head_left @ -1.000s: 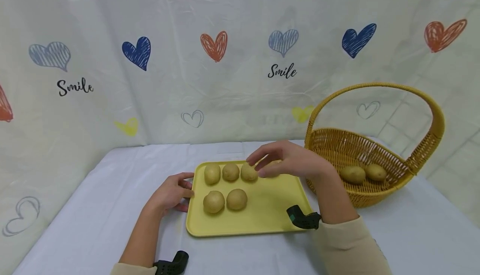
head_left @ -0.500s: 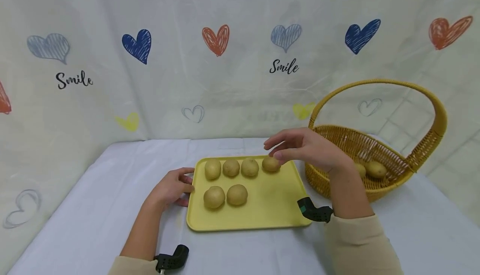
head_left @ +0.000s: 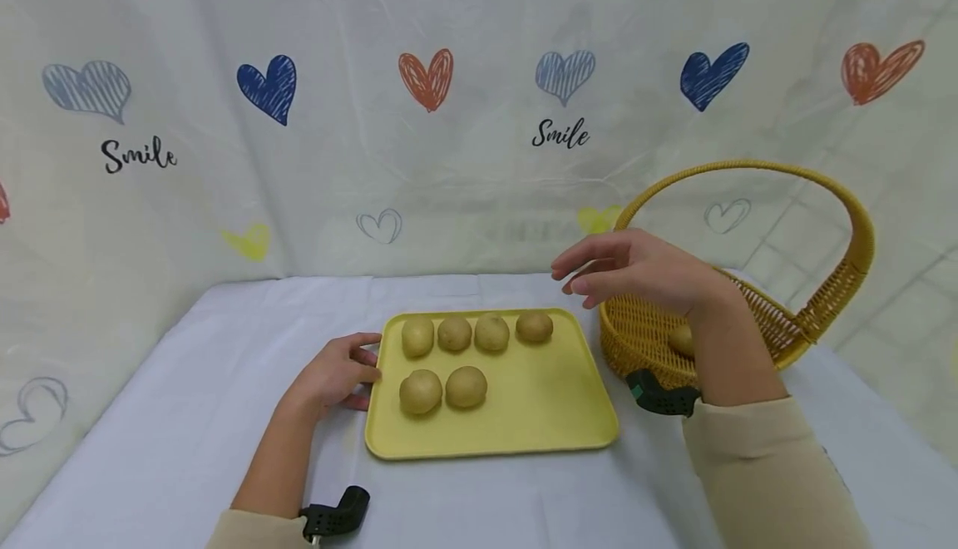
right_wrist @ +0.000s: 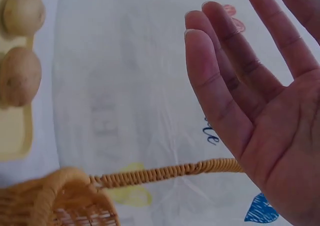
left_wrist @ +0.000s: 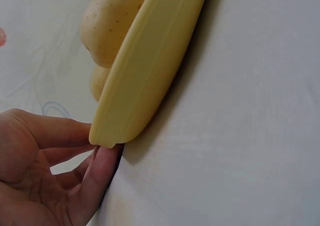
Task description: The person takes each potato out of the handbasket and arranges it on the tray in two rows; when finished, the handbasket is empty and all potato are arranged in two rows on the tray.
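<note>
My left hand (head_left: 333, 373) rests at the left edge of a yellow tray (head_left: 539, 424), its fingertips touching the edge. In the left wrist view, fingers (left_wrist: 102, 166) meet the tray's rim and underside. Several potatoes sit on the tray in two rows: a longer back row ending in a potato (head_left: 535, 327) at the right, and a front row of two, including a potato (head_left: 466, 387). My right hand (head_left: 644, 270) hangs in the air before the wicker basket (head_left: 624, 333), fingers loosely bent and holding nothing. A potato (head_left: 681, 340) shows inside the basket, partly hidden by my right forearm.
The basket's tall arched handle (head_left: 756, 165) rises behind my right hand. A white cloth (head_left: 464, 499) covers the table. Behind it hangs a pale backdrop (head_left: 479, 225) printed with hearts and words.
My right hand has moved up and right from the tray's back right corner to the basket, leaving a potato at the end of the back row. The left hand stays at the tray.
</note>
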Demonstrator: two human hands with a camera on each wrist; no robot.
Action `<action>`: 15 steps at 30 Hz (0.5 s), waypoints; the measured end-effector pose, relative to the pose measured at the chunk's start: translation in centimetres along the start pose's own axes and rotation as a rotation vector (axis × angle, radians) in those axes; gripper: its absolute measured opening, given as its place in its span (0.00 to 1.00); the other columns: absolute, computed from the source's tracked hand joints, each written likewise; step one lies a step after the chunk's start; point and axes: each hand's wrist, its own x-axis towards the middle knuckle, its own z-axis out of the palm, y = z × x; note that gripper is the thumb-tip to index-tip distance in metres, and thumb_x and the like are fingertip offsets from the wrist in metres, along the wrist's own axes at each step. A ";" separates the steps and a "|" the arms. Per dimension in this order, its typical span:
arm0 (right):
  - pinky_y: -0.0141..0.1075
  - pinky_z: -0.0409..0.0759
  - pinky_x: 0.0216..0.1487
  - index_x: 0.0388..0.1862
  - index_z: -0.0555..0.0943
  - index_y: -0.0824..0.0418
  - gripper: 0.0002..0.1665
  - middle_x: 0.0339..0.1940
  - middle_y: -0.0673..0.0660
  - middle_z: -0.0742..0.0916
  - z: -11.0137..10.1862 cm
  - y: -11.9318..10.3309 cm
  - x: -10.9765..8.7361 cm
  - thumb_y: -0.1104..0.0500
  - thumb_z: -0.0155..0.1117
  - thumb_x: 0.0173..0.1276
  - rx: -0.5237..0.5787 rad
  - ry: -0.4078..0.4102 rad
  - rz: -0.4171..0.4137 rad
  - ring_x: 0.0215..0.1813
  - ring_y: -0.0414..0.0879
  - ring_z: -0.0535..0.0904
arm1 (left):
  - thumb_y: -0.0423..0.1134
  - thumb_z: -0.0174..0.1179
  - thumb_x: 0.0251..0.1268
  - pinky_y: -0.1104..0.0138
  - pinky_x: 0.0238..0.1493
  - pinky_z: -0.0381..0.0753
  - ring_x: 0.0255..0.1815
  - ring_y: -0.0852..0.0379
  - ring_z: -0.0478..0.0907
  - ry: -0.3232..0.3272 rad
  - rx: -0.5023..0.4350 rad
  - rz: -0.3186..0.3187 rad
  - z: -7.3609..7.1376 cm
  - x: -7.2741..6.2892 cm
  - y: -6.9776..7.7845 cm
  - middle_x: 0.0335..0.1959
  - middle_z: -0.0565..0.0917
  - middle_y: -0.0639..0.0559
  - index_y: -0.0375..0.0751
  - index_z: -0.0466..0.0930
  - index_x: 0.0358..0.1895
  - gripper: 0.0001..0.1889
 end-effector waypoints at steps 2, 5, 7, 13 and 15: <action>0.45 0.88 0.54 0.60 0.84 0.57 0.19 0.58 0.57 0.87 -0.4 0.1 0.0 0.55 0.68 0.73 0.000 -0.007 -0.011 0.53 0.56 0.85 | 0.26 0.59 0.67 0.60 0.33 0.90 0.42 0.51 0.79 0.002 0.002 0.001 -0.2 0.0 0.2 0.54 0.73 0.40 0.38 0.64 0.78 0.35; 0.45 0.88 0.53 0.59 0.85 0.56 0.18 0.57 0.57 0.87 -0.8 0.3 0.0 0.54 0.68 0.73 -0.021 -0.013 0.006 0.54 0.55 0.85 | 0.26 0.60 0.68 0.60 0.33 0.90 0.41 0.52 0.79 0.000 0.002 0.004 -0.4 0.0 0.4 0.55 0.73 0.39 0.38 0.63 0.78 0.35; 0.44 0.88 0.53 0.58 0.85 0.55 0.18 0.57 0.56 0.87 -1.1 0.5 -0.1 0.53 0.69 0.72 -0.040 -0.018 0.034 0.53 0.55 0.85 | 0.27 0.60 0.68 0.60 0.33 0.90 0.41 0.52 0.79 -0.005 0.000 0.000 -0.4 0.0 0.5 0.55 0.72 0.39 0.38 0.62 0.79 0.35; 0.41 0.86 0.55 0.57 0.85 0.54 0.19 0.59 0.56 0.86 -2.9 0.5 -0.7 0.48 0.69 0.72 -0.121 -0.042 0.156 0.49 0.54 0.86 | 0.26 0.60 0.68 0.60 0.33 0.90 0.42 0.52 0.79 -0.008 0.004 -0.008 -0.1 0.0 0.2 0.54 0.73 0.40 0.38 0.63 0.78 0.35; 0.40 0.86 0.55 0.57 0.85 0.55 0.20 0.59 0.57 0.85 -3.5 0.5 -1.0 0.48 0.69 0.72 -0.134 -0.047 0.195 0.50 0.52 0.86 | 0.26 0.60 0.68 0.59 0.33 0.90 0.42 0.51 0.79 -0.008 0.003 -0.006 0.0 0.0 0.2 0.54 0.73 0.40 0.37 0.63 0.78 0.35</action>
